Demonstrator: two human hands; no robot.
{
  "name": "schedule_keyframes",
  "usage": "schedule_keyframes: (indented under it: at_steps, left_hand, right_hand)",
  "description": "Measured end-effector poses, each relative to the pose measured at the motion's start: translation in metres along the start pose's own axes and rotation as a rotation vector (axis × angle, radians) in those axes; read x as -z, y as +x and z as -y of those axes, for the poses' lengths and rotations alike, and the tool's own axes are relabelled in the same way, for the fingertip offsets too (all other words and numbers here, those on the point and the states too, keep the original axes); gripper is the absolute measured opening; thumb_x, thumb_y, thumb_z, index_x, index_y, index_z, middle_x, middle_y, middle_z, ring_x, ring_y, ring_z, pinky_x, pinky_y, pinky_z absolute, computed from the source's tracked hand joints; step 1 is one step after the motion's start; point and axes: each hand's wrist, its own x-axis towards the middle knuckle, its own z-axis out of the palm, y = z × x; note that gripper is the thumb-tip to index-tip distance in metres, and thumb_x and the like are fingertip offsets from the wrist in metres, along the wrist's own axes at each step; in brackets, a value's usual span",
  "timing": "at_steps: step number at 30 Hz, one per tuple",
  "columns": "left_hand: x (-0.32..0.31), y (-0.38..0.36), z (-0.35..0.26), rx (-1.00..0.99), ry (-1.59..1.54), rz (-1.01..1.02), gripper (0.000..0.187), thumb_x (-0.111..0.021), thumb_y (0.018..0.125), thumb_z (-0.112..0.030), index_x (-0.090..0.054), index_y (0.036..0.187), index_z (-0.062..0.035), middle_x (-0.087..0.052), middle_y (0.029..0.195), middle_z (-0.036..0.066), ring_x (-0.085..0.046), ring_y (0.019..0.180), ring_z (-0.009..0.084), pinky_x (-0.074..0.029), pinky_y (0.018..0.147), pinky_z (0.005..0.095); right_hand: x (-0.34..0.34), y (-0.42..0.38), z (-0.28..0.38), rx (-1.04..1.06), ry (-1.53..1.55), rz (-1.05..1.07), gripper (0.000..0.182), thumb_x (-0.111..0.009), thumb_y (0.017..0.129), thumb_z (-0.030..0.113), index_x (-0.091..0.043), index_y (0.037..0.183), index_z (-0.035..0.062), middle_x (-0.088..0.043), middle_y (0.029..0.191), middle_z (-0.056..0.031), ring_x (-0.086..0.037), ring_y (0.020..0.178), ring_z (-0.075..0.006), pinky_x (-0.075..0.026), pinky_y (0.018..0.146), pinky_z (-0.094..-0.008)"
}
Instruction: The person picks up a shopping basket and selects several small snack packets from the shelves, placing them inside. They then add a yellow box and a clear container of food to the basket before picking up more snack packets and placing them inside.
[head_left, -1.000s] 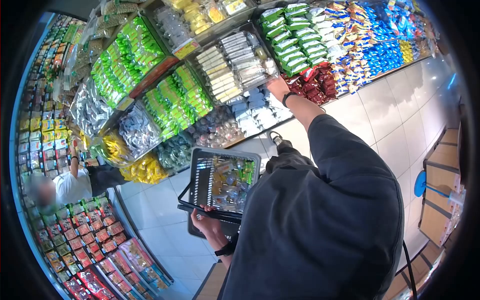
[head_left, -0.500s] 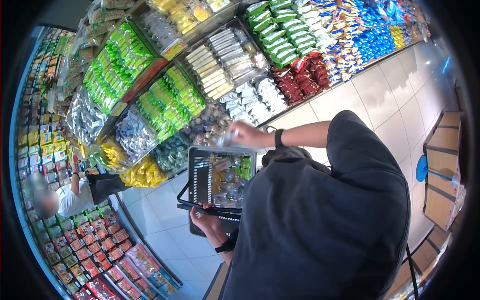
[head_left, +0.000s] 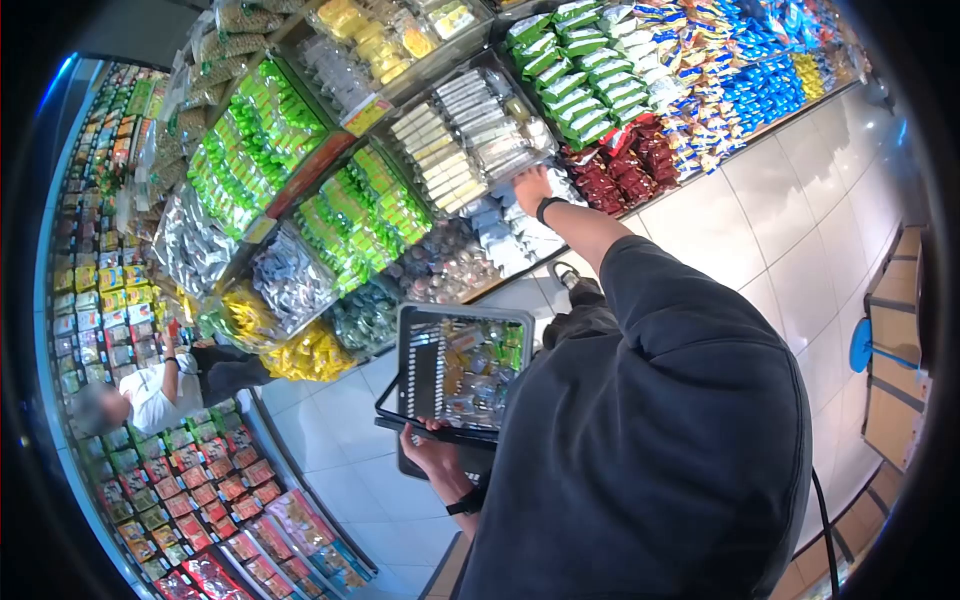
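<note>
My left hand [head_left: 432, 452] is closed around the handle of a dark grey shopping basket [head_left: 415, 312] at my front. Inside the basket lie several small clear, yellowish and green packets [head_left: 478, 385]. My right hand [head_left: 533, 190] reaches out to a pile of silver-white packets [head_left: 518, 235], at the lower edge of a tray of wrapped stick snacks [head_left: 440, 150]. Its fingertips dip toward the packets, and whether they grip one cannot be made out. A dark band circles each wrist.
Beside the silver-white pile lie dark red packets [head_left: 630, 175] and small clear-wrapped items [head_left: 450, 262]. Green packets [head_left: 365, 215] and yellow packets [head_left: 308, 355] fill bins to the left. A person in a white top [head_left: 160, 390] stands by the far shelves. Tiled floor [head_left: 760, 205] runs along the display.
My right hand has moved from above the basket, where it was blurred with something silvery at its fingers, up and right to the silver-white pile. My left hand still holds the basket.
</note>
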Motion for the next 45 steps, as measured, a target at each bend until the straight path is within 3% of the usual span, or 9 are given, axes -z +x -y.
schedule_keyframes:
  at_steps: [8, 13, 19, 21, 26, 30, 32, 37, 45]
  left_hand:
    - [0.002, -0.007, -0.001, 0.019, -0.005, -0.061, 0.027, -0.056, 0.086, -0.032, -0.053, 0.085, -0.0055, -0.051, 0.07, 0.005, -0.051, 0.064, 0.019, -0.045, 0.069, 0.0323]
    - [0.002, -0.006, -0.002, 0.022, -0.024, -0.075, 0.026, -0.056, 0.085, -0.031, -0.053, 0.084, -0.005, -0.052, 0.072, 0.005, -0.052, 0.063, 0.0189, -0.045, 0.068, 0.0318]
    - [0.019, 0.007, -0.005, 0.001, -0.03, -0.036, 0.022, -0.055, 0.085, -0.028, -0.052, 0.084, -0.0062, -0.052, 0.072, 0.004, -0.052, 0.062, 0.0184, -0.045, 0.066, 0.032]
    - [0.02, 0.007, -0.006, -0.003, -0.045, -0.015, 0.023, -0.055, 0.086, -0.029, -0.051, 0.084, -0.0065, -0.052, 0.072, 0.003, -0.052, 0.062, 0.0182, -0.045, 0.066, 0.0316]
    - [0.016, 0.001, -0.007, 0.008, -0.024, 0.046, 0.025, -0.057, 0.085, -0.03, -0.052, 0.084, -0.0061, -0.052, 0.071, 0.004, -0.052, 0.064, 0.019, -0.046, 0.066, 0.0317]
    - [0.023, 0.004, -0.012, 0.006, -0.011, 0.078, 0.026, -0.057, 0.085, -0.031, -0.052, 0.084, -0.0054, -0.051, 0.071, 0.005, -0.051, 0.065, 0.0193, -0.046, 0.066, 0.0312]
    - [0.021, -0.003, -0.011, 0.0, -0.022, 0.047, 0.027, -0.057, 0.085, -0.032, -0.052, 0.084, -0.0053, -0.051, 0.07, 0.005, -0.051, 0.064, 0.0194, -0.046, 0.067, 0.0312]
    - [0.036, 0.003, -0.014, 0.055, -0.045, 0.07, 0.027, -0.057, 0.085, -0.033, -0.052, 0.084, -0.0057, -0.05, 0.069, 0.005, -0.051, 0.064, 0.0193, -0.046, 0.066, 0.0317]
    - [0.048, 0.019, -0.014, 0.081, 0.022, 0.138, 0.027, -0.055, 0.086, -0.033, -0.051, 0.086, -0.0061, -0.049, 0.072, 0.005, -0.049, 0.067, 0.0193, -0.042, 0.069, 0.0329]
  right_hand:
    - [-0.005, 0.004, -0.015, 0.102, 0.019, -0.266, 0.028, -0.051, 0.084, 0.009, -0.069, 0.104, 0.006, -0.065, 0.113, -0.0127, -0.053, 0.116, -0.0277, -0.035, 0.101, -0.0415]
    - [0.017, -0.015, -0.015, 0.317, 0.02, -0.103, 0.036, -0.055, 0.078, 0.006, -0.063, 0.113, 0.0022, -0.062, 0.116, -0.0148, -0.053, 0.116, -0.0299, -0.041, 0.1, -0.0429]
    - [0.058, -0.076, 0.013, 0.344, 0.689, -0.249, 0.028, -0.046, 0.08, -0.006, -0.047, 0.107, -0.0013, -0.058, 0.1, -0.0204, -0.058, 0.094, -0.0394, -0.048, 0.079, -0.0467]
    - [0.068, -0.105, 0.044, 0.321, 1.06, -0.02, 0.019, -0.047, 0.088, -0.003, -0.048, 0.107, 0.0016, -0.056, 0.091, -0.0204, -0.058, 0.087, -0.0387, -0.047, 0.075, -0.0428]
    - [0.122, -0.191, 0.125, 0.807, 1.026, 0.621, 0.027, -0.053, 0.092, 0.006, -0.054, 0.118, 0.0026, -0.064, 0.102, -0.0197, -0.063, 0.103, -0.0319, -0.048, 0.09, -0.0402]
    - [0.086, -0.221, 0.126, 1.245, 1.005, 0.247, 0.021, -0.065, 0.086, 0.011, -0.058, 0.102, -0.0006, -0.065, 0.092, -0.0168, -0.065, 0.088, -0.0302, -0.05, 0.077, -0.0395]
    - [0.089, -0.214, 0.109, 1.059, 0.804, 0.592, 0.023, -0.068, 0.083, 0.013, -0.058, 0.098, -0.0012, -0.066, 0.087, -0.0163, -0.065, 0.083, -0.0317, -0.05, 0.074, -0.0396]
    - [0.077, -0.206, 0.053, 0.254, 0.937, 0.609, 0.019, -0.061, 0.089, 0.019, -0.058, 0.09, 0.0002, -0.062, 0.074, -0.017, -0.061, 0.072, -0.0359, -0.047, 0.066, -0.0424]
    - [-0.03, -0.299, -0.119, 0.075, 0.398, 0.303, 0.021, -0.057, 0.084, 0.016, -0.056, 0.09, -0.005, -0.062, 0.086, -0.0273, -0.061, 0.086, -0.0456, -0.048, 0.075, -0.0537]
